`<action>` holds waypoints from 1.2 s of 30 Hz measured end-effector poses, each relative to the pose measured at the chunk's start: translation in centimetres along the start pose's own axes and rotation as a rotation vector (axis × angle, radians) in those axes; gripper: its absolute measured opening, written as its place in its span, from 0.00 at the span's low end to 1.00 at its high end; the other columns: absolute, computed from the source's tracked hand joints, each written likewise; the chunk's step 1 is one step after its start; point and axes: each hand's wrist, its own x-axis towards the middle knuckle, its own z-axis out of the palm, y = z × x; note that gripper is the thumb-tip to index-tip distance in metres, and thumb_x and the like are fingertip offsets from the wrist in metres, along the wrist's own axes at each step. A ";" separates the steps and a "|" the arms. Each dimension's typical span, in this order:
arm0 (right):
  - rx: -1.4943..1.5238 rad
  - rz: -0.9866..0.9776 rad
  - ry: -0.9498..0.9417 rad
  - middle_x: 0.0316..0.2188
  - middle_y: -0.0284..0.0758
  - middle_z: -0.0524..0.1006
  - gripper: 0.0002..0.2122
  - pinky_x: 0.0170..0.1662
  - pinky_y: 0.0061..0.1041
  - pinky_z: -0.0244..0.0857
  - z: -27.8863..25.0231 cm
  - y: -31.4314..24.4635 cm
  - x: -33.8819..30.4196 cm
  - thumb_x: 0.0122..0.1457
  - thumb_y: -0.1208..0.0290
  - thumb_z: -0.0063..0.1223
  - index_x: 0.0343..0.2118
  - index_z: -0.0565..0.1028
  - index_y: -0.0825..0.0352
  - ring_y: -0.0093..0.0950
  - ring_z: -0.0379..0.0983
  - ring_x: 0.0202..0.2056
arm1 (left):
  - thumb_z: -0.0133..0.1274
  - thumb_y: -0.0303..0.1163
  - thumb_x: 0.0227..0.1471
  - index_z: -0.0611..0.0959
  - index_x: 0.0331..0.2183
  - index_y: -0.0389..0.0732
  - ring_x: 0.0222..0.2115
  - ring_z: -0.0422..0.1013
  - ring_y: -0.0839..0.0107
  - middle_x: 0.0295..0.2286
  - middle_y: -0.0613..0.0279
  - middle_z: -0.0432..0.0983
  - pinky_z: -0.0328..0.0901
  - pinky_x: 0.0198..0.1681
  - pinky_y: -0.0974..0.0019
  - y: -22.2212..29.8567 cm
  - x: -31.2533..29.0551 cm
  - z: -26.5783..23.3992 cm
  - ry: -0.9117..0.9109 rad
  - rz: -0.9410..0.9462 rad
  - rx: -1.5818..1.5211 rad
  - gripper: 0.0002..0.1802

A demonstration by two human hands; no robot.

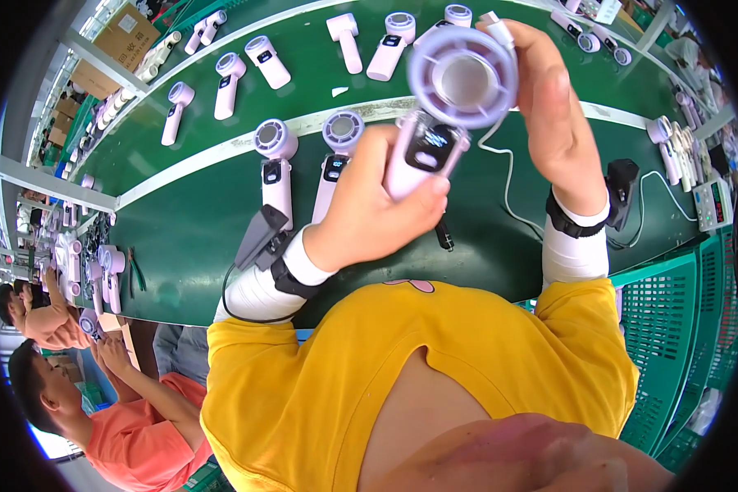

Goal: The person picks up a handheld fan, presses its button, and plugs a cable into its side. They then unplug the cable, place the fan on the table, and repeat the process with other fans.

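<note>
My left hand (377,201) is wrapped around the handle of a lavender handheld fan (459,78). The fan is raised over the bench, its round head tilted up to the right and a small dark display lit on its handle. Beside the fan head, my right hand (553,115) has its fingertips on a white cable plug (497,31); the fan hides part of that grip. From there a thin white cable (511,176) hangs down to the bench. Two similar fans, a left one (275,168) and a right one (336,156), stand left of my left hand.
Further fans lie on the green belt (303,94) behind a white rail (213,156). A small box with a display (712,205) sits at the right edge, above green crates (656,320). Pliers (137,271) lie at the left; a co-worker in orange (143,430) handles another fan.
</note>
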 end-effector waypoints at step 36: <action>0.113 -0.230 -0.174 0.25 0.29 0.66 0.15 0.31 0.14 0.56 1.6 -1.0 -0.6 0.58 0.62 0.38 0.41 0.63 0.70 0.16 0.62 0.28 | 0.44 0.40 0.48 0.60 0.43 0.34 0.24 0.61 0.72 0.31 0.58 0.62 0.58 0.29 0.68 10.2 -3.7 -4.7 0.077 0.608 -0.543 0.25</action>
